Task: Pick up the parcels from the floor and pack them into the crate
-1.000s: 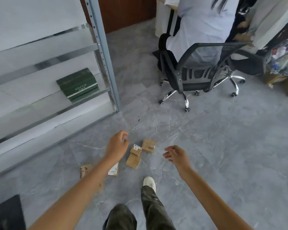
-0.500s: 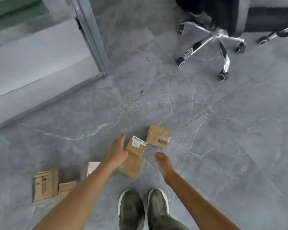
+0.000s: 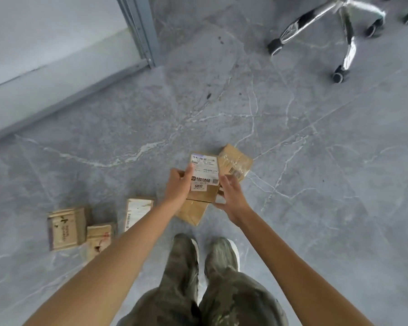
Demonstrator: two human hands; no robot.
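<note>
Brown cardboard parcel with a white shipping label [image 3: 203,176] is held between both hands low over the grey marbled floor [image 3: 316,184]. The left hand [image 3: 178,188] grips its left edge with the thumb on the label, and the right hand [image 3: 231,196] curls round its right edge. It overlaps a plain brown flat parcel [image 3: 192,211] below and a taped brown parcel [image 3: 234,164] just beyond, while a white-faced parcel [image 3: 137,211] lies on the floor to the left.

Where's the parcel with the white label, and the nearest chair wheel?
labelled parcel [image 3: 204,170], head view, on its white label.
chair wheel [image 3: 339,76], head view, on the wheel's middle.
</note>
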